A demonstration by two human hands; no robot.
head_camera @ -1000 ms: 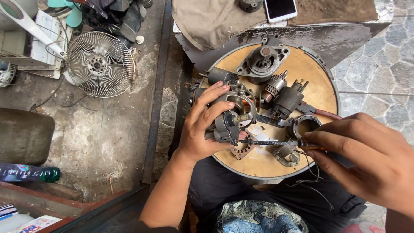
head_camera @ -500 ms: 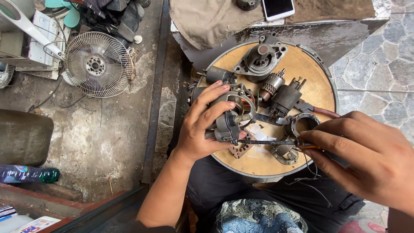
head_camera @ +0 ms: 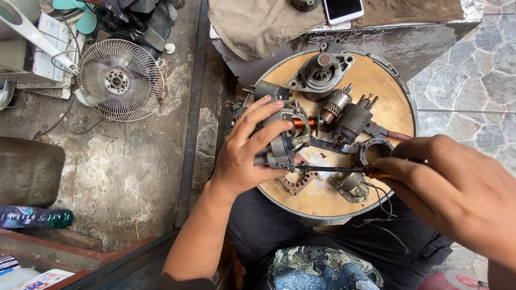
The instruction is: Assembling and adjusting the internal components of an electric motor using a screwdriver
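Observation:
My left hand (head_camera: 247, 156) grips a grey metal motor housing (head_camera: 285, 131) with copper windings showing inside, held over the left side of a round wooden tabletop (head_camera: 387, 107). My right hand (head_camera: 457, 188) holds a thin dark screwdriver (head_camera: 328, 168) whose tip points left and meets the lower edge of the housing. Around them on the tabletop lie a grey cast end housing (head_camera: 320, 72), an armature (head_camera: 336, 104), a dark cylindrical solenoid (head_camera: 355, 121), a metal ring (head_camera: 371, 150), a brush plate with wires (head_camera: 352, 185) and a rusty gasket-like plate (head_camera: 295, 182).
A fan grille (head_camera: 119, 79) lies on the concrete floor at the left, near a green bottle (head_camera: 32, 217). A beige cloth (head_camera: 258, 24) and a phone (head_camera: 343, 8) rest on a bench beyond the tabletop. Stone paving (head_camera: 478, 64) is at the right. My dark-trousered legs are below.
The view has shifted slightly; my hands keep the same grips, the screwdriver still against the housing, with only small movement of the right hand.

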